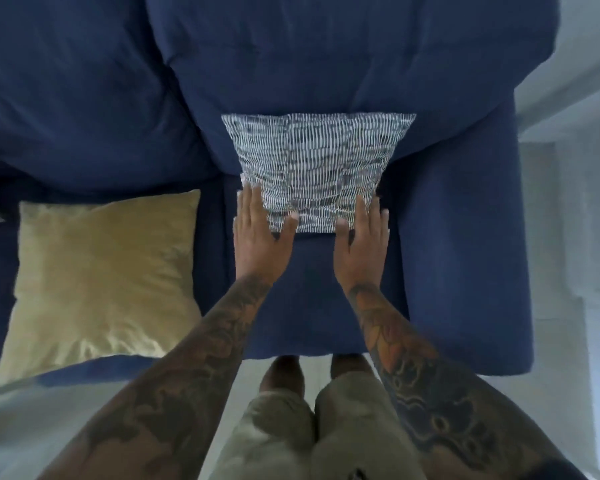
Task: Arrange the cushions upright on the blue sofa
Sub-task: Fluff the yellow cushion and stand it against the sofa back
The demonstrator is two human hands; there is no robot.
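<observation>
A black-and-white patterned cushion [314, 161] stands upright on the right seat of the blue sofa [458, 244], leaning against the back cushion. My left hand [262, 233] lies flat against its lower left corner, fingers spread. My right hand [362, 237] presses flat on its lower right corner in the same way. Neither hand grips the fabric. A gold satin cushion [101, 271] lies flat on the left seat, away from both hands.
The sofa's right armrest [465, 306] runs down the right side, with pale floor [568, 237] beyond it. My legs in khaki trousers and my bare feet [284, 375] stand on the floor at the seat's front edge.
</observation>
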